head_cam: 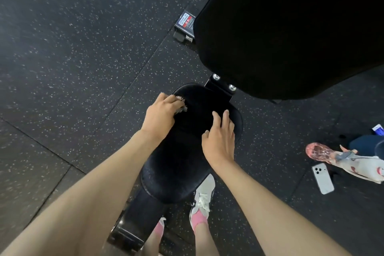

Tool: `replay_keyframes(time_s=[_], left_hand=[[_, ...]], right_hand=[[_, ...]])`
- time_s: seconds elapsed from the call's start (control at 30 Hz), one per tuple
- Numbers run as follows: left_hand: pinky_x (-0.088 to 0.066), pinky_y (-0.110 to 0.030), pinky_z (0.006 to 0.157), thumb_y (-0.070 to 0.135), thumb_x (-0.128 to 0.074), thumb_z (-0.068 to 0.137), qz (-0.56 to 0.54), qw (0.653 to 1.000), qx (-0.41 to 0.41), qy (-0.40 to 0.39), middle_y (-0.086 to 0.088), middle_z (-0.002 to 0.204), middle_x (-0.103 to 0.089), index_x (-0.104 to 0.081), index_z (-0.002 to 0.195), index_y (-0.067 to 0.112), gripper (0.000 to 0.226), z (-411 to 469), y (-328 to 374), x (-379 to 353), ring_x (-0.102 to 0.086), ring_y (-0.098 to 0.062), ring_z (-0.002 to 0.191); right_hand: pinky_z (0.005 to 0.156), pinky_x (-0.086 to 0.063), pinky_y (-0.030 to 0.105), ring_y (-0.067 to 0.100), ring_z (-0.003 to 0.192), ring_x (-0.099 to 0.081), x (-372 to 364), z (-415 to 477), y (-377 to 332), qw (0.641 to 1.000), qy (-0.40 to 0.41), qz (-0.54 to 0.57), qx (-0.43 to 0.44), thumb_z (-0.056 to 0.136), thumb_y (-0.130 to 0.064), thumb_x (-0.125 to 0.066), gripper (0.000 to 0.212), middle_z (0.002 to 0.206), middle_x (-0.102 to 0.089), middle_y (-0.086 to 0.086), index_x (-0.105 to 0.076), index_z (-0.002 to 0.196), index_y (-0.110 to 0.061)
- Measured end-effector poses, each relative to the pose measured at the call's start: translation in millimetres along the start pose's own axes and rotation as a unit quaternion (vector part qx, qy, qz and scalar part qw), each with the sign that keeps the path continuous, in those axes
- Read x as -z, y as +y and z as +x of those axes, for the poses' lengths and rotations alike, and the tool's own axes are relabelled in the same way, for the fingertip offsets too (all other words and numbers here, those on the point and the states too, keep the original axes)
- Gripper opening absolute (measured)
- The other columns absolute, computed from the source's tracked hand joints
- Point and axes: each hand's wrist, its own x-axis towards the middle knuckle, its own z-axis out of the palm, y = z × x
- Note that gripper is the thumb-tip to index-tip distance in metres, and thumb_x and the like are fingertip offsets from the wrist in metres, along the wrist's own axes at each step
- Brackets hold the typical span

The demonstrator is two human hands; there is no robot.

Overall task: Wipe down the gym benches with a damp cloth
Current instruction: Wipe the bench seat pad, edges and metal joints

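Writing: the sticker (185, 22) on the black frame part at upper centre has a red block and rows of pale print, too small to read; no brand name can be made out anywhere.
Cloth: a grey-and-white cloth (181, 105) is bunched at the upper left edge of the seat pad (178, 164), mostly hidden under the fingers.
Left hand: the left hand (161, 113) is curled round the cloth and presses it to the pad.
Right hand: the right hand (219, 137) lies flat on the pad's right side, fingers straight, apart from the left.
Back pad: a big black back pad (291, 27) fills the upper right, joined by a bracket (223, 85) with two bolts.
In the way: both forearms cross the lower frame and cover part of the pad.
Around: speckled rubber floor (62, 48); white sneaker (202, 199) with pink sock below; at right a white phone (323, 178) lies beside another person's pink shoe (318, 151).
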Motion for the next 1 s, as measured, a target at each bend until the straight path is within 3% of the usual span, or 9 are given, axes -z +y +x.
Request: replay_keyframes(time_s=[0.1, 0.23, 0.33, 0.43, 0.53, 0.8, 1.0], left_hand=[[-0.053, -0.042, 0.059, -0.016, -0.053, 0.07, 0.009, 0.999, 0.031, -0.029, 0.001, 0.104, -0.065, -0.069, 0.11, 0.017, 0.055, -32.6, -1.4, 4.4, -0.05, -0.027, 0.093], [-0.051, -0.041, 0.079, -0.014, -0.046, 0.072, -0.006, 0.988, 0.032, -0.148, 0.004, 0.112, -0.063, -0.068, 0.112, 0.021, 0.058, -45.5, -4.1, 26.9, -0.053, -0.024, 0.109], [-0.05, -0.04, 0.076, -0.014, -0.049, 0.076, -0.049, 0.995, 0.08, -0.035, 0.0, 0.096, -0.064, -0.072, 0.1, 0.018, 0.046, -16.1, -5.4, 37.5, -0.058, -0.03, 0.099], [-0.048, -0.042, 0.079, -0.014, -0.045, 0.076, -0.082, 0.992, 0.083, 0.05, -0.007, 0.107, -0.066, -0.07, 0.108, 0.014, 0.05, 28.4, 8.6, 34.6, -0.055, -0.032, 0.103], [-0.048, -0.041, 0.077, -0.015, -0.043, 0.076, -0.042, 0.998, 0.039, 0.006, -0.004, 0.114, -0.063, -0.067, 0.115, 0.017, 0.056, 33.6, 17.4, 19.6, -0.05, -0.028, 0.105], [-0.046, -0.034, 0.062, -0.02, -0.05, 0.065, -0.029, 0.999, 0.011, 0.009, -0.006, 0.094, -0.067, -0.072, 0.1, 0.012, 0.053, -68.5, 1.5, -6.4, -0.053, -0.03, 0.086], [-0.051, -0.039, 0.073, -0.015, -0.048, 0.074, -0.022, 0.997, 0.056, -0.051, 0.0, 0.103, -0.063, -0.069, 0.111, 0.019, 0.054, -120.3, 11.9, -11.4, -0.05, -0.024, 0.098]], right_hand=[[0.11, -0.031, 0.036, 0.027, 0.142, -0.021, 3.9, -0.6, 3.8, 1.0, -0.008, 0.003, 0.01, 0.098, -0.016, -0.047, 0.057, 0.161, -0.007, 0.013, -0.023, 0.149, -0.017], [0.107, -0.035, 0.035, 0.025, 0.14, -0.024, 6.3, -4.3, 7.9, 1.0, -0.018, 0.007, 0.022, 0.098, -0.015, -0.046, 0.052, 0.16, -0.011, 0.011, -0.029, 0.147, -0.016], [0.107, -0.037, 0.035, 0.024, 0.14, -0.024, 4.6, -11.2, 9.1, 0.999, -0.025, 0.012, 0.023, 0.098, -0.014, -0.046, 0.051, 0.16, -0.012, 0.011, -0.031, 0.146, -0.016], [0.108, -0.037, 0.036, 0.024, 0.141, -0.023, 2.1, -17.6, 8.7, 0.999, -0.03, 0.015, 0.025, 0.098, -0.014, -0.047, 0.051, 0.16, -0.013, 0.011, -0.031, 0.146, -0.016], [0.108, -0.037, 0.037, 0.023, 0.141, -0.023, -2.5, -22.7, 7.9, 0.999, -0.036, 0.014, 0.032, 0.098, -0.014, -0.047, 0.05, 0.159, -0.015, 0.01, -0.032, 0.146, -0.016], [0.102, -0.041, 0.037, 0.024, 0.135, -0.03, -16.3, -47.6, 1.5, 0.998, -0.05, 0.022, 0.024, 0.097, -0.012, -0.046, 0.048, 0.156, -0.021, 0.007, -0.035, 0.144, -0.015], [0.1, -0.043, 0.04, 0.024, 0.132, -0.031, -18.2, -65.0, -14.1, 0.997, -0.071, 0.033, 0.027, 0.096, -0.011, -0.045, 0.046, 0.152, -0.028, 0.006, -0.038, 0.142, -0.013]])
